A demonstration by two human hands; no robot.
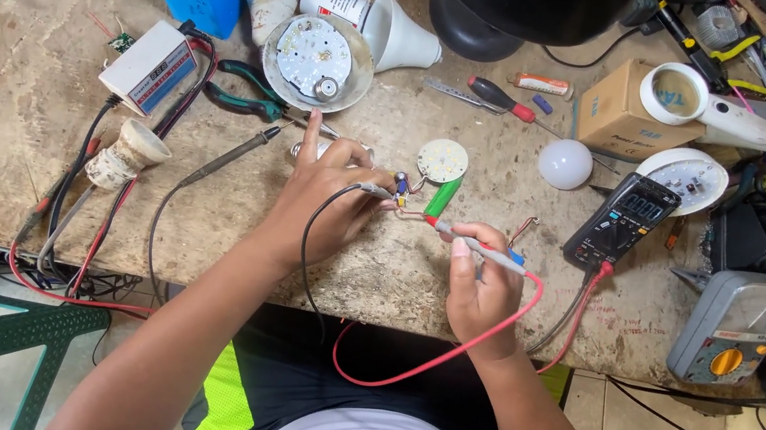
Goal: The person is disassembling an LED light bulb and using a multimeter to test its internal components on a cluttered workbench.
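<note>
A worn table [37, 93] is seen from above. The left hand [324, 201] is closed around a black probe [369, 188], index finger stretched out; the right hand [484, 286] is closed around a red probe [475, 244]. Both tips are pressed to a small circuit board [405, 191] lying near the table's middle, wired to a round white LED disc [442, 160]. The board is judged light, stiff and fragile, best taken by its edges. A black multimeter [623, 219] is set to the right.
</note>
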